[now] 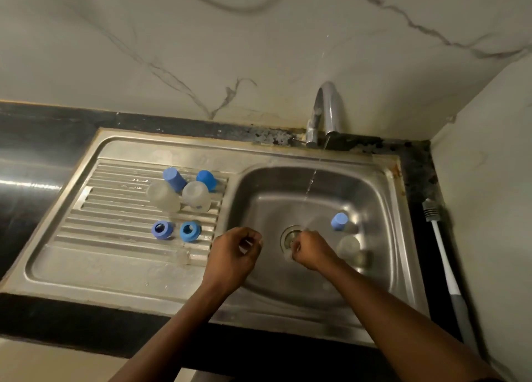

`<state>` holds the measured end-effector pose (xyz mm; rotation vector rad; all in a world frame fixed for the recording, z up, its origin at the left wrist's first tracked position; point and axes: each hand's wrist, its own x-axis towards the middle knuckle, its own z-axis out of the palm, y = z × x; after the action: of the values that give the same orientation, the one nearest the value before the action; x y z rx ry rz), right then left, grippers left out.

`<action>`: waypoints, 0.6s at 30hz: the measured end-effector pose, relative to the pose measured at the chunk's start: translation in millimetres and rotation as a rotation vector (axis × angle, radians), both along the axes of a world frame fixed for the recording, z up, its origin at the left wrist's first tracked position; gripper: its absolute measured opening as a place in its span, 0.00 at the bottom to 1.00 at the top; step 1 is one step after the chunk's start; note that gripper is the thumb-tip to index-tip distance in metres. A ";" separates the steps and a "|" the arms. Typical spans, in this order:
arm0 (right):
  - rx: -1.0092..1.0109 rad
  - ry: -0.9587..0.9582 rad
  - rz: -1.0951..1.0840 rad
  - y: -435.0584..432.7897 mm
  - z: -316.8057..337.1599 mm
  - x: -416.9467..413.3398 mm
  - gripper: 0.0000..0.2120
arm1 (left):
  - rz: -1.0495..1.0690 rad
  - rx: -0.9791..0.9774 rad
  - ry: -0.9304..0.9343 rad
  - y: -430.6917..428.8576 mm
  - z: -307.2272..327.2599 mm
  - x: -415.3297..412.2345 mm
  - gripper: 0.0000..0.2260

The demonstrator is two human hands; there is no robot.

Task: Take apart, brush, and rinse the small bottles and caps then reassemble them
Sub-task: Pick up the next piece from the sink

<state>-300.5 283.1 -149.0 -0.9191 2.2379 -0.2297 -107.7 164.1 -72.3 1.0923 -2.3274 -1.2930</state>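
Landmark: drain (pixel 291 236) in the sink (pixel 383 185) basin.

- Far left of drain and further back, on the ribbed draining side: two clear bottles (pixel 163 197) (pixel 196 196) with two blue caps (pixel 174 178) (pixel 206 179) right behind them. Cannot tell if the caps are screwed on or only touching. Probably parked here to shed water.
- Left of drain, nearer than those: two blue rings (pixel 162 229) (pixel 190 231), holes up, side by side but apart. Just nearer again lies a clear tube (pixel 182 256) on its side.
- Just left of drain: left hand (pixel 239 249) over the basin edge, fingers curled in. Cannot tell whether it pinches anything.
- At the drain: right hand (pixel 309 250), clenched round a small clear part (pixel 288 255), held where the thin stream (pixel 312 180) lands. This reads as the rinse step.
- Behind the drain: tap (pixel 325 111), running.
- Right of drain, inside the basin: one blue cap (pixel 339 221) and one clear bottle (pixel 348 246), near each other, likely waiting their turn.
- Far right of drain, outside the sink on the dark counter: brush (pixel 443 255), lying lengthwise, within reach of the right hand.

Judgement: reassembly looks mostly not yet done.
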 end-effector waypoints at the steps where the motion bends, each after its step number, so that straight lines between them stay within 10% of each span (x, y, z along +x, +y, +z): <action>1: -0.071 -0.001 -0.069 0.4 8.3 -10.3 0.04 | -0.014 -0.005 0.003 -1.2 -0.8 -8.1 0.02; 8: -0.569 -0.189 -0.489 -9.0 64.4 -74.9 0.03 | -0.116 0.000 0.063 -12.3 7.4 -85.2 0.06; 18: -0.928 -0.195 -0.550 -26.6 122.1 -113.0 0.04 | 0.003 0.538 0.415 -10.4 46.0 -177.2 0.08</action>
<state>-413.5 256.6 -26.9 -0.6219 2.1217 -1.6238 -284.9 153.8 -26.2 0.8436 -1.7181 -1.9915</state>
